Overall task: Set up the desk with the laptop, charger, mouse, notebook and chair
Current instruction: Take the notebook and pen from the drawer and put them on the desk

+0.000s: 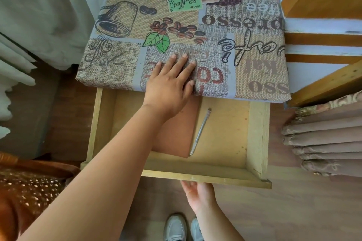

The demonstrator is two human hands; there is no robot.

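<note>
A small desk [244, 49] covered in a coffee-print cloth fills the upper middle of the view. Its wooden drawer [256, 133] is pulled out toward me. Inside lie a brown notebook [176, 137] and a silver pen [200, 132] just right of it. My left hand [170, 82] rests flat on the desk's front edge, fingers spread, holding nothing; its forearm covers part of the notebook. My right hand [199, 193] is under the drawer's front board, fingers curled up against its underside. No laptop, charger or mouse is in view.
A brown wicker chair [29, 191] shows at the lower left. White curtains [29, 25] hang on the left. Wooden shelving [323, 6] and folded brown fabric [323, 143] stand to the right. My shoes [182, 229] are on the wood floor below the drawer.
</note>
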